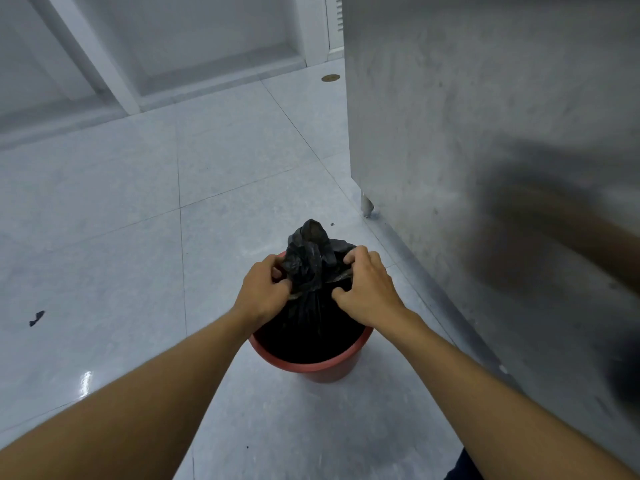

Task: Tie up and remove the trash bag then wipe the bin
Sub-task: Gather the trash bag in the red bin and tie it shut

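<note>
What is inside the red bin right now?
A black trash bag fills the red bin, its gathered top gripped by the left hand and right hand. The bag's contents and the bin's inner walls are covered.

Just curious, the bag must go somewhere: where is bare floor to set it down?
Left of the bin, the floor is bare out to the black scrap, and beyond the bin up to the wall. Right of the bin it is tight: the cabinet stands close. The left hand and right hand crowd the bag's neck.
</note>
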Available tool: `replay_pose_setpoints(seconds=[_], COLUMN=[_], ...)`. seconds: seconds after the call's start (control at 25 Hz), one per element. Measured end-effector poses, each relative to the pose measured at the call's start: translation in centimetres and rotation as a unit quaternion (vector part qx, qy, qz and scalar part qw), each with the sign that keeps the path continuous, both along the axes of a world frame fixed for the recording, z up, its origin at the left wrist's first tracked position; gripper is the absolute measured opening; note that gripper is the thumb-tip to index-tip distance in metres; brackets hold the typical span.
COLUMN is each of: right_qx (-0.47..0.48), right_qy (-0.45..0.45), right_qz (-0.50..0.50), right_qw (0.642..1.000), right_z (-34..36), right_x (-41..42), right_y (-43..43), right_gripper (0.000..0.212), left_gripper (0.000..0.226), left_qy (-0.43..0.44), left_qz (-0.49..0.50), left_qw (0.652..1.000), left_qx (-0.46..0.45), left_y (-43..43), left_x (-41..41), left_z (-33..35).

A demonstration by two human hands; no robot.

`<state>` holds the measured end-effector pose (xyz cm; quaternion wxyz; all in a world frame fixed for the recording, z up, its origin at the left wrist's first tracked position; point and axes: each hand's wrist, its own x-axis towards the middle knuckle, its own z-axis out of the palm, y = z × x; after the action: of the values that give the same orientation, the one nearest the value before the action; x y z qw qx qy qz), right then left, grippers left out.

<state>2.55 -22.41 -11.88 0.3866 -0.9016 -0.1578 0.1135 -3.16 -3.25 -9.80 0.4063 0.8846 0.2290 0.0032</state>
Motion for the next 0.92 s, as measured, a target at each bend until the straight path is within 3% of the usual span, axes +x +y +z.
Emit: replay_pose_setpoints(seconds=[0.16, 0.24, 0.36, 0.48, 0.72, 0.92], right_qx=[0.085, 0.068, 0.034, 0.034, 0.103, 0.18], right_qy=[0.064, 0.06, 0.032, 0.02, 0.015, -0.023], right_qz=[0.063, 0.091, 0.092, 0.08, 0.055, 0.055], right_qw=[0.992, 0.992, 0.995, 0.996, 0.993, 0.982], right_z=[-0.4, -1.0, -2.1, -2.7, -0.3, 5.3], right_x=[0.3, 0.5, 0.6, 0.7, 1.4, 2.6], right_y=[1.6, 2.5, 3.5, 4.1, 4.5, 6.0], right_gripper=[0.114, 0.124, 0.112, 0.081, 0.046, 0.04], left_gripper=[0.037, 0.036, 0.044, 0.046, 0.013, 0.042], left_qy=[0.019, 0.016, 0.011, 0.019, -0.048, -0.121], left_qz=[-0.033, -0.05, -0.082, -0.087, -0.088, -0.093], left_qw=[0.981, 0.98, 0.985, 0.99, 0.994, 0.988], left_qx=[-0.19, -0.193, -0.149, -0.11, -0.041, -0.035], left_y=[-1.1, -1.3, -1.0, -0.4, 0.5, 1.6], left_x=[0.9, 1.2, 1.4, 1.1, 1.6, 1.8], left_z=[0.8, 0.5, -0.3, -1.0, -0.2, 4.8])
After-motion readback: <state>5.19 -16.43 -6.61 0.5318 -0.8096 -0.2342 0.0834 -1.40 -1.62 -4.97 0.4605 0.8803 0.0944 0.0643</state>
